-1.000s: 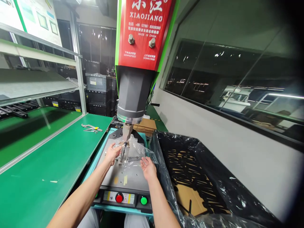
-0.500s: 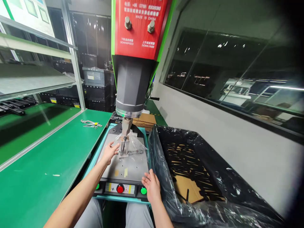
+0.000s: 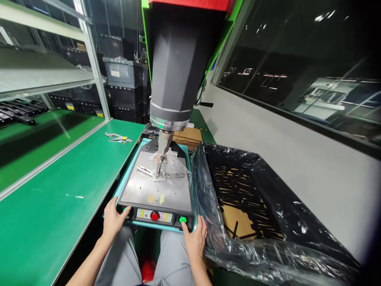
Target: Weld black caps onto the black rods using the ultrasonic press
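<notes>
My left hand (image 3: pixel 113 219) rests on the front left corner of the welding machine's control panel (image 3: pixel 154 216), its thumb over the left green button. At the front right corner my right hand (image 3: pixel 195 240) has its thumb beside the right green button (image 3: pixel 182 219). Both hands hold nothing; their fingers lie against the machine's front edge. A red button (image 3: pixel 154 216) sits between the two. On the grey base plate (image 3: pixel 149 192) a small black part in clear plastic film (image 3: pixel 166 167) stands in a fixture under the horn (image 3: pixel 164 143). A small metal piece (image 3: pixel 145 170) lies to its left.
The machine's big grey head (image 3: pixel 175 67) hangs over the plate. A green bench (image 3: pixel 53 190) runs along the left, with metal tools (image 3: pixel 117 138) on it. A black-lined bin (image 3: pixel 253 206) holding dark parts and cardboard stands at the right. Grey crates (image 3: pixel 122 73) are stacked behind.
Both hands have drawn back from the part under the horn to the front corners of the control panel. The camera has tilted down and moved closer.
</notes>
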`<state>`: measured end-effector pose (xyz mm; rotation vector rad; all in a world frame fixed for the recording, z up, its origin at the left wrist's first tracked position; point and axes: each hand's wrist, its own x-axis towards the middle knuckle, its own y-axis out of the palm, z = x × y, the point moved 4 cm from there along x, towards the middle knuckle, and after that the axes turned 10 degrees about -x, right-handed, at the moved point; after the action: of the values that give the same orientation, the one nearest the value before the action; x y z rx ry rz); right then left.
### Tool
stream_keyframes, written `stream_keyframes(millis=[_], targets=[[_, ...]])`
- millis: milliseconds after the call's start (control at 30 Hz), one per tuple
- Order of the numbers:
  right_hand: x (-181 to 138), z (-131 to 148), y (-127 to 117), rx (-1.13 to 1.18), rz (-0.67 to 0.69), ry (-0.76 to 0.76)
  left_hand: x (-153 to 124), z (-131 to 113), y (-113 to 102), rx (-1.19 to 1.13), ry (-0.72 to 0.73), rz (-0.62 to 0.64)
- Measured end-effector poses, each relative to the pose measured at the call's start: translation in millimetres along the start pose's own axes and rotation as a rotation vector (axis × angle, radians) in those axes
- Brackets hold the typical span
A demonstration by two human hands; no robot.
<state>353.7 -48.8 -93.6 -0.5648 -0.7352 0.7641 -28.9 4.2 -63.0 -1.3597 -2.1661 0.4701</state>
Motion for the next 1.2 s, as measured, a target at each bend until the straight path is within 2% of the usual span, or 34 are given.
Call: stream_keyframes(millis=[100,233,533,767,1033,1200], targets=[[2.3,-1.4,14.0,0.013,0.079,0.065,-7.0,16.0,2.9,-0.093,-0.099,0.116],[1.6,-11.7,24.2,0.068,0.199,0.095,-5.2,25.7,-1.9,-0.166,-0.095,0.172],[3.4,-12.8,25.2,0.057,0.206,0.129,2.6,38.9,0.2,-0.197,-0.149,0.155],[8.7,-28.6,19.6,0.132,0.318,0.114,-7.0,55.8,7.4,-0.335,-0.188,0.209],[12.5,-7.7,17.1,0.064,0.163,0.061,-0.3,48.1,6.5,-0.289,-0.234,0.205],[11.3,-7.3,20.3,0.061,0.157,0.081,0.3,44.0,2.5,-0.212,-0.199,0.155]])
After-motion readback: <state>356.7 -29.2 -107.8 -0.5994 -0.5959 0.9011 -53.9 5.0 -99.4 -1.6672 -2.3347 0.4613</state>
